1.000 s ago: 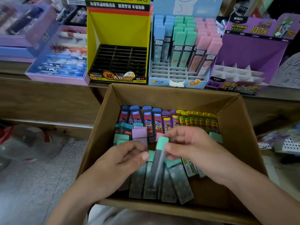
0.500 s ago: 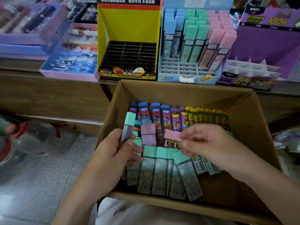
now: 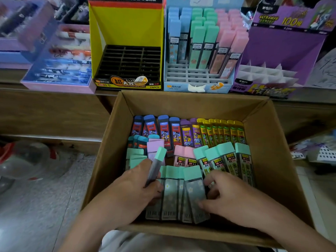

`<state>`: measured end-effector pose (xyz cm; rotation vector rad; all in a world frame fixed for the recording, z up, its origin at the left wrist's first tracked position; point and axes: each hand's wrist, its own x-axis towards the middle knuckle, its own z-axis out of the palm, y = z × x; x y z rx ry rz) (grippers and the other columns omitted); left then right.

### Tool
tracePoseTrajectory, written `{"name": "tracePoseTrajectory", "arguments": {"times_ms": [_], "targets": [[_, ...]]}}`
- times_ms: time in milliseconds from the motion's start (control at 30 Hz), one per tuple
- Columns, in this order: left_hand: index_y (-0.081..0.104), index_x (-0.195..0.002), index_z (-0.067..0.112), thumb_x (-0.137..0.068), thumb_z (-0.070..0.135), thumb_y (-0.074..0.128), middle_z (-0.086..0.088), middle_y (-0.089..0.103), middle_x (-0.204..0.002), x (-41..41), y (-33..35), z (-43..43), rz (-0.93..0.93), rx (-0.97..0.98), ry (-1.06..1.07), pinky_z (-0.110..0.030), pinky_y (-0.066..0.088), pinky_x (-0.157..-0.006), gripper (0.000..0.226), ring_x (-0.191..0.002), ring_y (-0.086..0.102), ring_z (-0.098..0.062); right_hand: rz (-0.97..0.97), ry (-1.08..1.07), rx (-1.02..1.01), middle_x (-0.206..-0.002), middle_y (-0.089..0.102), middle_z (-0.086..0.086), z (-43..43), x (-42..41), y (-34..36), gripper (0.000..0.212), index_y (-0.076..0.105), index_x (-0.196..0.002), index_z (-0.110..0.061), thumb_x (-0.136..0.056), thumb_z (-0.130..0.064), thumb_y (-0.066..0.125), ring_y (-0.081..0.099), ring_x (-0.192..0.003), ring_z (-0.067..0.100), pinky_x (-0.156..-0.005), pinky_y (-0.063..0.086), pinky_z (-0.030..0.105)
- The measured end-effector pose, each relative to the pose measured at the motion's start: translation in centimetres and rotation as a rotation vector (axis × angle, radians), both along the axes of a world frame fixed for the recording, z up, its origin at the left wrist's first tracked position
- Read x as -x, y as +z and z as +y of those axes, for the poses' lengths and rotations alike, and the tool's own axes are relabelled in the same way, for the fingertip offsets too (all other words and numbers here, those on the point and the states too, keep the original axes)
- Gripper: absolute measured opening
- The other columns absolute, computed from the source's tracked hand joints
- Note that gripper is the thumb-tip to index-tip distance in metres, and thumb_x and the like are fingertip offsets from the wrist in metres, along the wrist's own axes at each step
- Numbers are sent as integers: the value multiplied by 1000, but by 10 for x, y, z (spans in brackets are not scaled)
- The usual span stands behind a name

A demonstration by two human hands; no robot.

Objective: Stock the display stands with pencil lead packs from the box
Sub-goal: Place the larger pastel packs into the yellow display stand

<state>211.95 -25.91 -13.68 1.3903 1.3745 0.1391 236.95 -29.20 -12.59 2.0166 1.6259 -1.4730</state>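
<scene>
Head view: one mint-capped lead pack (image 3: 156, 165) is clamped in the left hand (image 3: 135, 193), cap up and tilted right, inside the box (image 3: 283, 160). The right hand (image 3: 234, 202) rests on the mint packs (image 3: 179, 193) lying flat just in front of both hands, thumb on the edge of the rightmost one, fingers partly curled; whether it has closed on a pack cannot be told. The hands are apart, with the flat packs between them.

Beyond the hands, still in the box: pink packs (image 3: 184, 157), standing mint packs (image 3: 225, 160), then blue (image 3: 154, 130), purple (image 3: 190, 133) and yellow packs (image 3: 223, 132) against the far wall.

Procedure for the step in hand, as judged: gather further mint packs one at a time, caps aligned the same way, and pass each to the left hand. Pinch a pack by its long edges; the smooth cases will likely slide if stacked loosely. Then seat them cap up in the open slots of the pastel stand (image 3: 196, 77), past the box and ahead of the right hand, beside the mint column already there.

Readable markings: the yellow stand (image 3: 127, 33), ahead of the left hand and with an unfilled tray, reads "2B 0.5" and "24PCS". The purple stand (image 3: 291, 42), far right, reads "ULTRAMAN" and "100". Pack labels show "0.5"; other print is too small to read.
</scene>
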Motion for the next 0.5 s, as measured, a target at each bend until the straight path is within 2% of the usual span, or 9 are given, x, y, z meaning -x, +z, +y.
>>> {"name": "tracePoseTrajectory", "arguments": {"times_ms": [67, 167, 267, 400, 500], "targets": [[54, -97, 38, -92, 39, 61, 11, 75, -96, -3, 1, 1, 29, -25, -32, -38, 63, -81, 8, -88, 74, -5, 66, -40, 22, -102, 66, -16, 0, 3, -3, 37, 49, -102, -47, -81, -55, 78, 65, -92, 0, -88, 57, 32], [54, -98, 38, -94, 39, 59, 8, 75, -98, -5, 1, 2, 29, -3, -37, -40, 63, -82, 6, -91, 75, -9, 153, -140, 42, -100, 70, -16, -2, 9, -8, 44, 52, -109, -50, -76, -51, 81, 68, -90, 0, -88, 56, 33], [55, -99, 39, -94, 40, 58, 8, 73, -98, -4, 0, 1, 40, -8, -56, -43, 62, -83, 6, -93, 73, -14, 189, -188, 47, -99, 71, -16, -2, 16, -11, 42, 58, -110, -44, -75, -48, 82, 68, -90, 1, -87, 57, 34], [61, -97, 40, -92, 27, 59, 7, 76, -92, -7, -2, 0, -57, 39, -55, -40, 63, -81, 13, -85, 76, -11, 167, -199, 10, -95, 70, -16, 1, 21, -15, 31, 60, -101, -40, -75, -50, 76, 66, -88, 0, -79, 56, 29], [62, -100, 41, -90, 30, 61, 7, 77, -94, -8, -4, 1, -98, 57, -55, -39, 63, -83, 15, -88, 76, -10, 181, -181, -31, -86, 69, -26, 4, 27, -14, 22, 58, -91, -55, -79, -45, 74, 64, -78, -7, -66, 51, 19]]}}
